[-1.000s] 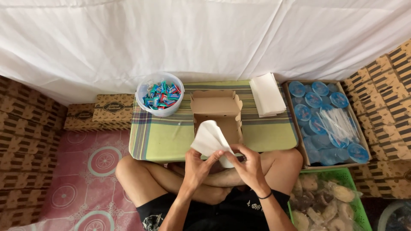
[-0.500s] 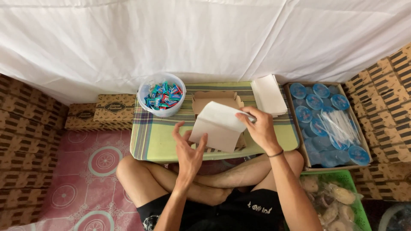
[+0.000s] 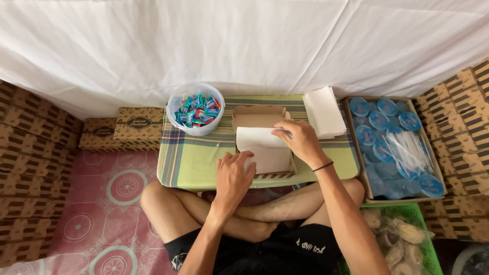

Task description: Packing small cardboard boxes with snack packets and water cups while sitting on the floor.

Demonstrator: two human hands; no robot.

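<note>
I see the candy tub (image 3: 195,108) left of the cardboard box (image 3: 263,141), mid tabletop (image 3: 188,160). My left hand (image 3: 233,178) rests at the box's near-left edge; right hand (image 3: 299,141) presses white paper (image 3: 261,137) into it, hands apart. Napkin stack (image 3: 324,111) & cup crate (image 3: 391,143) sit right of box.

Your left hand (image 3: 233,178) sits just below the centre of the frame, back facing up, fingers curled forward with the knuckles raised; its grip state is partly hidden beneath the fingers. Your left forearm runs from the bottom edge up and slightly right to that wrist. Your right hand (image 3: 298,140) lies higher and to the right, near the centre of the frame, palm down, fingers extended to the left and pressed flat, not closed. A thin dark band circles your right wrist. Your right forearm descends diagonally toward the lower right of the frame. Your legs are crossed beneath both arms, knees spread left and right.
</note>
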